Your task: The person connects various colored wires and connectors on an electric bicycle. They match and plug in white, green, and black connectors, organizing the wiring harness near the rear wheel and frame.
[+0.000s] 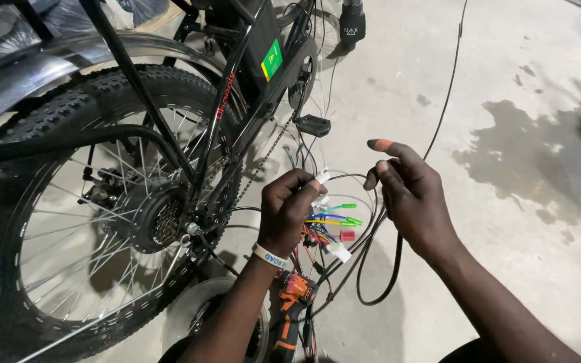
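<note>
My left hand (289,210) is closed around a small white connector (321,177) at the end of a wire, beside the rear wheel. My right hand (408,191) holds a black cable (379,269) that loops down toward the floor, its forefinger and thumb stretched out. Between the two hands hangs a bundle of coloured wires (331,225) with green, yellow, blue and red leads and white and red plugs. A white wristband (270,257) circles my left wrist.
A black fat-tyre bicycle stands at the left, with its rear wheel (48,222), hub motor (149,215), chain and a pedal (313,125). An orange power drill (292,302) lies on the floor under my hands. The concrete floor (526,168) has dark wet stains at the right.
</note>
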